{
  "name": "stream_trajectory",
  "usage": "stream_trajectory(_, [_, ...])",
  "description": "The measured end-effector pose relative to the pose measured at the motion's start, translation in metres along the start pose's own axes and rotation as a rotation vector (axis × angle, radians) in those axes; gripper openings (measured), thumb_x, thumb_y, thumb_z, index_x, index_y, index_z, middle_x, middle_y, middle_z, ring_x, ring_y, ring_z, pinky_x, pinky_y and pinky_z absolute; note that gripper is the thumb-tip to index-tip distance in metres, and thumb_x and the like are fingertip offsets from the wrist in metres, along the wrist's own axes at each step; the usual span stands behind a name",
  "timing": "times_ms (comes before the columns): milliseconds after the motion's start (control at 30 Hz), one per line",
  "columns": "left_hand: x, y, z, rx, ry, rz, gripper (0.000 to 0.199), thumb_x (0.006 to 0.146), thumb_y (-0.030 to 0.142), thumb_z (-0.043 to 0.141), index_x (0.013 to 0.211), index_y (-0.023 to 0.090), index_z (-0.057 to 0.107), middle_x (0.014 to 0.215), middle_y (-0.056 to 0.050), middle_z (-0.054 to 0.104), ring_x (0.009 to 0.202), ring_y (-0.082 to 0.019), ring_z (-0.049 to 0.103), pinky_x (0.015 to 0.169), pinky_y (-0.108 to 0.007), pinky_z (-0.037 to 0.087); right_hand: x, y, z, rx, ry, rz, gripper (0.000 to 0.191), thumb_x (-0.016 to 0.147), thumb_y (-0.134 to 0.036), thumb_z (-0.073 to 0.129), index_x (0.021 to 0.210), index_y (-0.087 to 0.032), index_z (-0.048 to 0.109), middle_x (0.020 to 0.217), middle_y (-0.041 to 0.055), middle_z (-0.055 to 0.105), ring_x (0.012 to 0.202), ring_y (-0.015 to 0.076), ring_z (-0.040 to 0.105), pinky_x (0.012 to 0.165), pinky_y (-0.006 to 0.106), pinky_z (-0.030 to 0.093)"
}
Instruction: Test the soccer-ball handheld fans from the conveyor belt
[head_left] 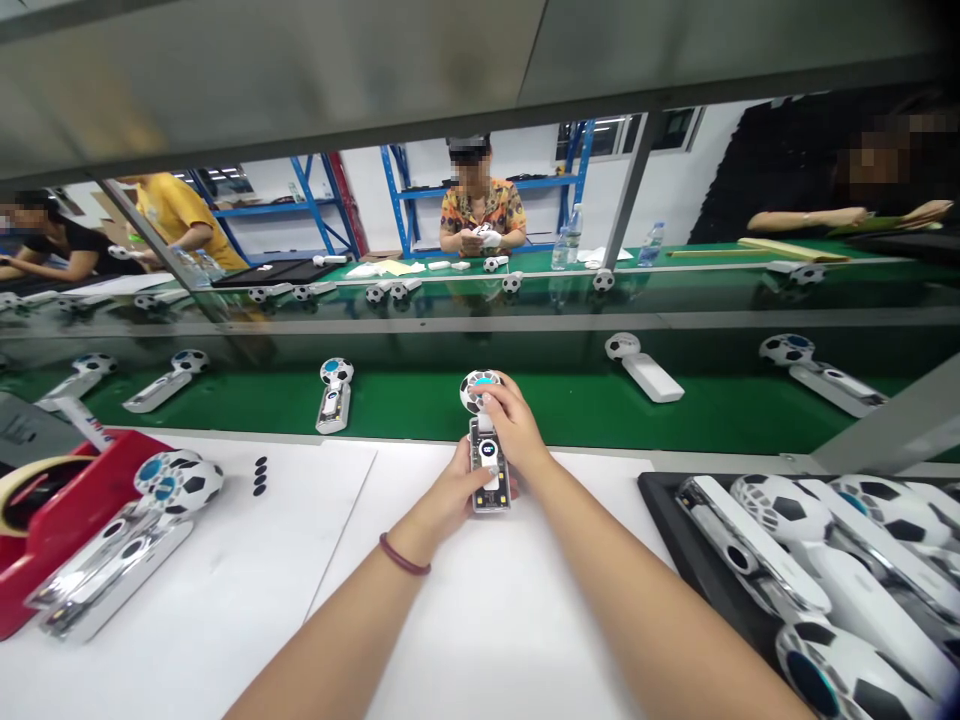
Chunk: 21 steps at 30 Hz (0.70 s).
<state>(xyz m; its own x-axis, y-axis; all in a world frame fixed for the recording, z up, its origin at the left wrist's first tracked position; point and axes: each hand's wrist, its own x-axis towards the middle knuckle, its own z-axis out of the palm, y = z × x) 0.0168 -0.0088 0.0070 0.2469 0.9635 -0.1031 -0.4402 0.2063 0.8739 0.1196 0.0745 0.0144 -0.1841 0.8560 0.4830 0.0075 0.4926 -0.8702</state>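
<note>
A handheld fan with a black-and-white soccer-ball head and a clear-fronted body is upright in front of me, over the near edge of the green belt. A small round display glows on its body. My left hand is wrapped round the lower body, its thumb pressed on the front below the display. My right hand grips the fan at its neck and head, with fingertips on the ball's blue centre. Part of the head is covered by those fingers.
On the green conveyor belt lie several similar fans. A black tray full of fans stands at right. At left are a red tape dispenser, two fans and small black discs. A person sits opposite; others work nearby.
</note>
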Motion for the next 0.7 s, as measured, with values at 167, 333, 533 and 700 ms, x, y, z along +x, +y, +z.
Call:
stream_trajectory(167, [-0.002, 0.001, 0.0, 0.003, -0.002, 0.001, 0.052, 0.07, 0.026, 0.069, 0.11, 0.021, 0.037, 0.092, -0.005, 0.056, 0.075, -0.02, 0.06, 0.072, -0.044, 0.051, 0.0, 0.001, 0.0, -0.002, -0.026, 0.007, 0.027, 0.085, -0.037, 0.044, 0.098, -0.025, 0.065, 0.129, 0.0034, 0.041, 0.121, 0.0196, 0.041, 0.105, 0.032, 0.029])
stream_trajectory(333, [-0.003, 0.003, 0.003, 0.01, 0.005, 0.004, 0.056, 0.068, 0.026, 0.07, 0.113, 0.021, 0.037, 0.095, -0.006, 0.055, 0.076, -0.02, 0.06, 0.072, -0.043, 0.051, 0.002, -0.004, 0.003, 0.282, 0.001, 0.274, 0.064, 0.079, -0.04, 0.055, 0.136, -0.031, 0.028, 0.125, 0.0036, 0.05, 0.106, 0.0201, 0.055, 0.094, 0.036, 0.042])
stream_trajectory(533, [-0.001, 0.001, 0.001, 0.037, -0.029, 0.023, 0.061, 0.069, 0.025, 0.07, 0.118, 0.023, 0.034, 0.101, -0.007, 0.053, 0.073, -0.018, 0.061, 0.069, -0.041, 0.052, -0.002, -0.012, -0.002, 0.699, -0.265, 0.665, 0.054, 0.076, -0.041, 0.061, 0.122, -0.023, 0.041, 0.111, 0.0089, 0.061, 0.093, 0.0227, 0.063, 0.075, 0.037, 0.053])
stream_trajectory(700, [0.001, -0.004, -0.004, 0.092, -0.056, 0.018, 0.057, 0.071, 0.024, 0.068, 0.116, 0.023, 0.032, 0.094, -0.005, 0.055, 0.071, -0.019, 0.062, 0.067, -0.039, 0.052, -0.003, -0.005, -0.016, 0.667, -0.57, 0.754, 0.041, 0.074, -0.035, 0.062, 0.109, -0.016, 0.056, 0.108, 0.0104, 0.063, 0.095, 0.0225, 0.062, 0.077, 0.035, 0.052])
